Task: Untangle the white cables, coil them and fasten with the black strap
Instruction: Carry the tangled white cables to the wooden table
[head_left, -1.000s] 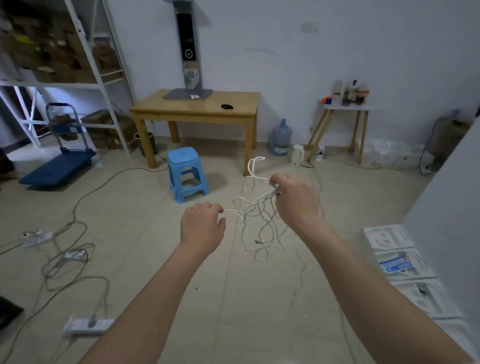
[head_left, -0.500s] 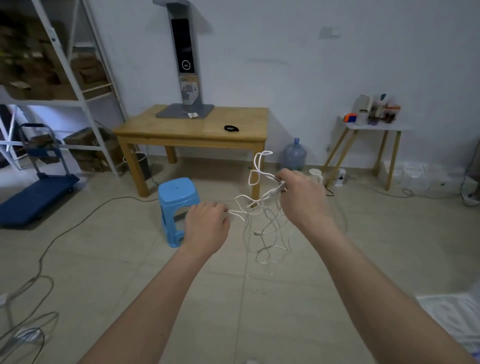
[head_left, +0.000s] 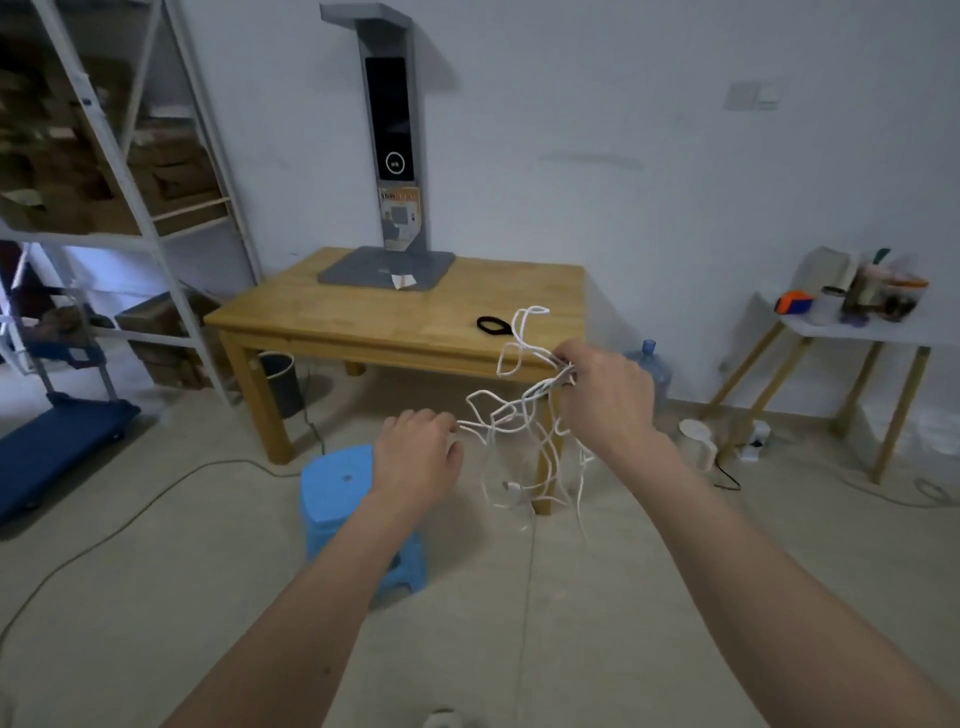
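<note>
Here, in the head view, tangled white cables (head_left: 514, 415) are held in mid-air: pinched high by the right hand (head_left: 605, 397), gripped lower by the left hand (head_left: 415, 460). A black strap (head_left: 493, 326) lies on the wooden table (head_left: 363, 317) behind.

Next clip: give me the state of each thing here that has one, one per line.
cables: tangled, hanging in the air between both hands
right hand: grips the top of the cables
left hand: pinches a strand at the side
strap: lying on the table, untouched
stool: upright on the floor
</note>
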